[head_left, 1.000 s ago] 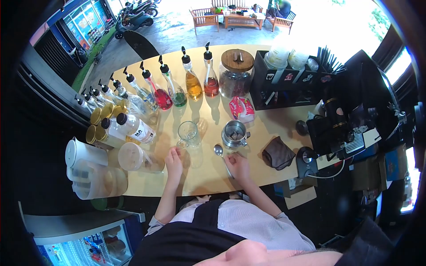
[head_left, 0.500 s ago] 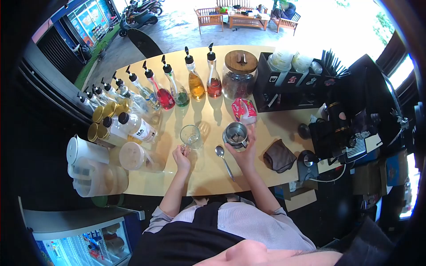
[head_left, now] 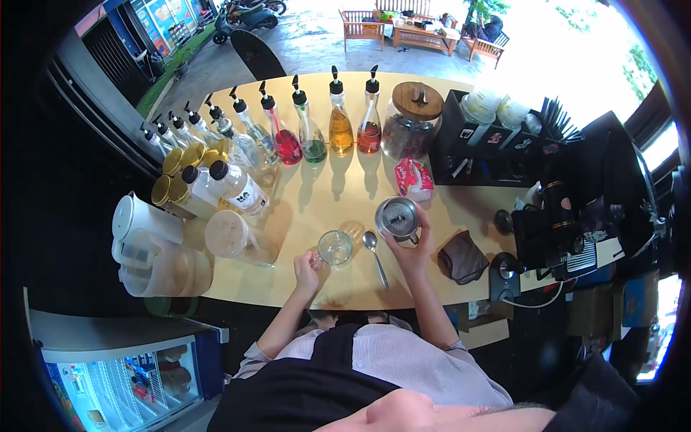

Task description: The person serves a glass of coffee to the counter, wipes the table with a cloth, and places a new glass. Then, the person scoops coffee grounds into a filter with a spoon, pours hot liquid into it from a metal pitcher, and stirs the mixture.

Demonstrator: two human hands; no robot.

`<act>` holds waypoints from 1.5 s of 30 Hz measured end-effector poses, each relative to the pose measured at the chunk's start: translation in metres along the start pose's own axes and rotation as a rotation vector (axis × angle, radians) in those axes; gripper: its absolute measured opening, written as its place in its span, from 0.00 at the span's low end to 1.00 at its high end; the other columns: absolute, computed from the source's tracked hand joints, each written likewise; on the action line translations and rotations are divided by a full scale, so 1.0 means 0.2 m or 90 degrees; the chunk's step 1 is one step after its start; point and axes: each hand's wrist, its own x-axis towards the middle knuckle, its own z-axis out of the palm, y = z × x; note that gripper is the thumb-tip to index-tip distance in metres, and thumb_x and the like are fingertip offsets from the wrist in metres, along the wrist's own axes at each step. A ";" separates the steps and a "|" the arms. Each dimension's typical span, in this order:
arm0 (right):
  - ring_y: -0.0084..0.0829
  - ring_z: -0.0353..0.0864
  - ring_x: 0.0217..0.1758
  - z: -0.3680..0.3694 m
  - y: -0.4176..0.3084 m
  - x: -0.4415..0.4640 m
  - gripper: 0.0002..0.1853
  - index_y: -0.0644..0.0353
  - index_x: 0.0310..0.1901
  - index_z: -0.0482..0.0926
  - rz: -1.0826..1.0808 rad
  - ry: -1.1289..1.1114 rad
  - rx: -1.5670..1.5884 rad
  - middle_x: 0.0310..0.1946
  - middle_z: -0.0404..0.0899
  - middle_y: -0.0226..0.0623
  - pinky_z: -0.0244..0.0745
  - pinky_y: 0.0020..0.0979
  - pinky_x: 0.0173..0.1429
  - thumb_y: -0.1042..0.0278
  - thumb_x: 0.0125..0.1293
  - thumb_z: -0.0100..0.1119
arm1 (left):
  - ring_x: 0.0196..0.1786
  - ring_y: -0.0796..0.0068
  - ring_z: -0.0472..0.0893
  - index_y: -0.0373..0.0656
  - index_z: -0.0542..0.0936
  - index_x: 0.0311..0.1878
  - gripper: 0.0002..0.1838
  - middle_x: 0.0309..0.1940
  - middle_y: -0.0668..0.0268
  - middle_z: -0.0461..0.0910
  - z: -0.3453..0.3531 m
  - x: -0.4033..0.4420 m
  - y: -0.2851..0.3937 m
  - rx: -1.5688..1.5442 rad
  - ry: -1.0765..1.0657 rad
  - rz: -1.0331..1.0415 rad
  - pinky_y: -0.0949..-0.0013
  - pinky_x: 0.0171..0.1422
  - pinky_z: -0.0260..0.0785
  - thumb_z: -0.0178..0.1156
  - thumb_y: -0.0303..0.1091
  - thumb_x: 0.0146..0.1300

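Note:
My left hand is closed on the handle of a clear glass mug, which looks empty. My right hand is wrapped round a small metal cup with a handle, and a perforated metal piece shows inside it. Between the two lies a spoon. A dark folded cloth rests to the right of my right hand. Just beyond the metal cup is a pink and white packet.
Pump bottles of coloured liquid line the far edge. A wooden-lidded jar stands beside a black organizer with cups. Pitchers and tubs are at left, a black machine at right. A person sits far off.
My left hand has taken the mug's handle, and the mug is nearer the spoon. My right hand has gone from beside the spoon to the metal cup, now gripped and tilted. The camera view has shifted.

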 end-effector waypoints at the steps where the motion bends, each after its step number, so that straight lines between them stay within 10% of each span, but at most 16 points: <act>1: 0.39 0.74 0.59 0.00 -0.04 0.00 0.45 0.62 0.64 0.65 -0.023 -0.019 0.023 0.57 0.72 0.44 0.71 0.36 0.61 0.69 0.42 0.79 | 0.18 0.81 0.58 0.46 0.63 0.19 0.19 0.14 0.74 0.58 0.00 -0.01 0.01 -0.001 0.003 0.000 0.71 0.24 0.54 0.43 0.40 0.68; 9: 0.40 0.75 0.62 0.15 -0.28 -0.11 0.50 0.62 0.66 0.61 -0.031 -0.320 0.262 0.59 0.73 0.47 0.70 0.38 0.64 0.66 0.41 0.80 | 0.18 0.84 0.62 0.43 0.71 0.17 0.22 0.13 0.74 0.64 -0.02 -0.05 0.04 0.036 0.077 -0.083 0.75 0.24 0.54 0.45 0.40 0.67; 27: 0.43 0.72 0.64 0.14 -0.26 -0.06 0.54 0.61 0.69 0.55 -0.048 -0.490 0.239 0.61 0.72 0.43 0.65 0.41 0.67 0.65 0.40 0.78 | 0.22 0.83 0.69 0.41 0.74 0.24 0.21 0.19 0.72 0.73 0.01 -0.08 0.12 0.141 0.077 -0.014 0.75 0.28 0.60 0.43 0.39 0.71; 31: 0.43 0.69 0.66 0.10 -0.27 -0.03 0.51 0.62 0.69 0.56 -0.073 -0.471 0.263 0.62 0.69 0.47 0.61 0.42 0.68 0.59 0.45 0.75 | 0.24 0.74 0.73 0.36 0.76 0.29 0.20 0.21 0.66 0.75 -0.02 -0.10 0.15 0.294 0.132 0.190 0.67 0.31 0.65 0.42 0.38 0.71; 40: 0.47 0.68 0.58 0.20 -0.51 -0.13 0.27 0.64 0.55 0.64 -0.233 0.035 0.225 0.53 0.68 0.57 0.64 0.44 0.61 0.54 0.62 0.58 | 0.35 0.46 0.80 0.34 0.79 0.36 0.16 0.30 0.45 0.80 -0.54 -0.18 0.50 0.765 0.024 -0.165 0.52 0.43 0.72 0.45 0.36 0.66; 45: 0.49 0.75 0.51 0.42 -0.80 -0.21 0.20 0.60 0.51 0.70 -0.292 -0.119 0.361 0.54 0.72 0.56 0.71 0.44 0.53 0.67 0.58 0.60 | 0.48 0.45 0.77 0.36 0.75 0.49 0.18 0.43 0.48 0.79 -0.80 -0.02 0.57 0.834 0.043 0.119 0.50 0.53 0.69 0.56 0.38 0.59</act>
